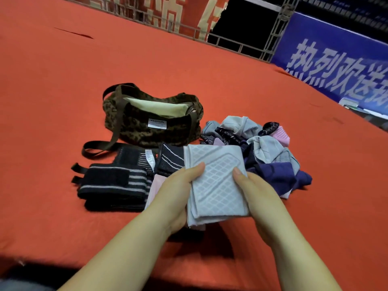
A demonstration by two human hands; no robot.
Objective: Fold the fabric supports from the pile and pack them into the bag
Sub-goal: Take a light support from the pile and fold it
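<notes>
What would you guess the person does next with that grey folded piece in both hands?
Probably carry the grey support forward and left into the bag. It already looks folded flat, left hand and right hand grip its sides, and the bag's mouth gapes open.

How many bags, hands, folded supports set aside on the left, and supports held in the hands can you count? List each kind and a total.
Bags: 1, the camouflage bag
Hands: 2, the left hand and right hand
Supports held: 1, the grey support
Folded supports set aside: 2 clearly, the black striped support and dark lined support
Total: 6
</notes>
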